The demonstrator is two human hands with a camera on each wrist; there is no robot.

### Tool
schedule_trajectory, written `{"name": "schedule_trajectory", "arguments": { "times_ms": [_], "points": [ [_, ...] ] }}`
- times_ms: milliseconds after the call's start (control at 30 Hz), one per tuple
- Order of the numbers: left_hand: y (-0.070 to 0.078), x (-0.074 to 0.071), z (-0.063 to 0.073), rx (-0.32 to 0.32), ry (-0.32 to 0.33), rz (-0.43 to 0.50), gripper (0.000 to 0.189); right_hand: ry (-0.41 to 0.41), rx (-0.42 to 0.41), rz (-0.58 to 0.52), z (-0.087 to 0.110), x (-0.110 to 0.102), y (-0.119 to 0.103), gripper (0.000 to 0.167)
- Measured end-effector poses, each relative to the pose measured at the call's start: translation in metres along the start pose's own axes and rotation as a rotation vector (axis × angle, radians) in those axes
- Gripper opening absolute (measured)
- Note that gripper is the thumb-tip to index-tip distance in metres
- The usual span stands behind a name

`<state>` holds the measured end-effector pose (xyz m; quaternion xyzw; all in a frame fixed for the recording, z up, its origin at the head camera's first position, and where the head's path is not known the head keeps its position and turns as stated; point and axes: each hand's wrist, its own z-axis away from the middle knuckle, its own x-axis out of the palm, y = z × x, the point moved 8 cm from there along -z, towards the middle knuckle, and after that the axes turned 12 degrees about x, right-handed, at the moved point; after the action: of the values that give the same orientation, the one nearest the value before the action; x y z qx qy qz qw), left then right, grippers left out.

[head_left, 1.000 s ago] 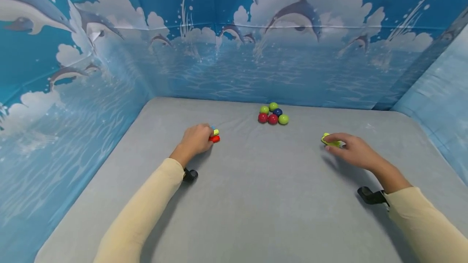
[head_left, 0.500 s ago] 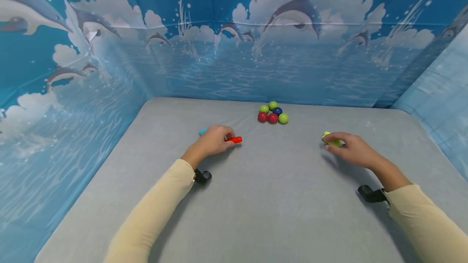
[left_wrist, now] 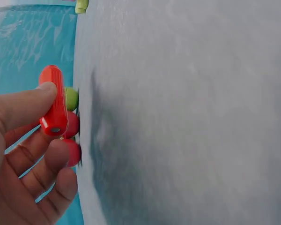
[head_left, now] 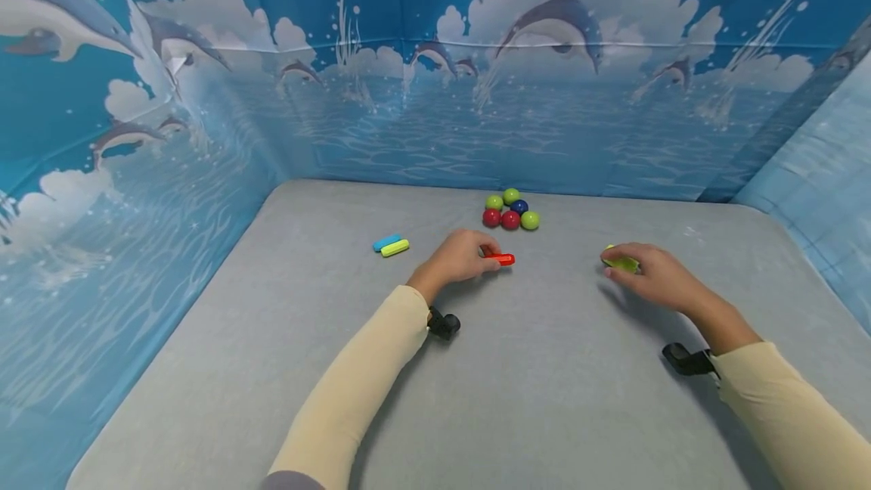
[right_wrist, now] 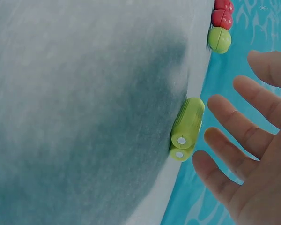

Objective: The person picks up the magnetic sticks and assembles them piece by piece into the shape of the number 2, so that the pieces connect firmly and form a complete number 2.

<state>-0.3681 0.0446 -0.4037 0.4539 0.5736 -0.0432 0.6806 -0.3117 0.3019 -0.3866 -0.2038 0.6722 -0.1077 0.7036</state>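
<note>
My left hand (head_left: 459, 255) pinches a short red highlighter (head_left: 505, 259) between thumb and fingers, just in front of the ball cluster. The left wrist view shows the thumb flat on the red highlighter's ribbed barrel (left_wrist: 53, 101), above the table. To the right, my right hand (head_left: 649, 274) hovers with fingers spread and nothing held. Close by its fingertips, two yellow-green highlighters (right_wrist: 188, 123) lie side by side on the table; in the head view the hand partly hides them.
A blue highlighter (head_left: 386, 243) and a yellow highlighter (head_left: 395, 249) lie together at the left. At the back middle sit several balls: red (head_left: 491, 218), green (head_left: 530, 220) and dark blue (head_left: 519, 207). A dolphin-print curtain (head_left: 435, 127) borders the grey table (head_left: 531, 384).
My left hand has moved right, carrying the red highlighter away from the blue and yellow ones, which now lie uncovered. The right hand has stayed in place.
</note>
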Motion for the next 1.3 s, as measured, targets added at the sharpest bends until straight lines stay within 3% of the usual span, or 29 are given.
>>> {"name": "schedule_trajectory", "arguments": {
  "times_ms": [200,633,833,1300],
  "points": [
    [-0.003,0.012,-0.011,-0.012,-0.040,-0.053,0.014,0.016,-0.013,-0.030,-0.002,0.000,0.002,0.032],
    [-0.011,0.016,-0.009,-0.086,-0.012,-0.008,0.009,0.010,-0.018,-0.041,-0.016,-0.005,-0.010,0.033],
    [-0.012,0.015,-0.008,-0.094,-0.022,0.002,0.008,-0.019,0.035,-0.004,-0.041,0.001,-0.020,0.036],
    [-0.010,0.016,-0.007,-0.139,-0.020,0.033,0.007,-0.056,0.047,0.107,-0.103,0.031,-0.049,0.056]
  ]
}}
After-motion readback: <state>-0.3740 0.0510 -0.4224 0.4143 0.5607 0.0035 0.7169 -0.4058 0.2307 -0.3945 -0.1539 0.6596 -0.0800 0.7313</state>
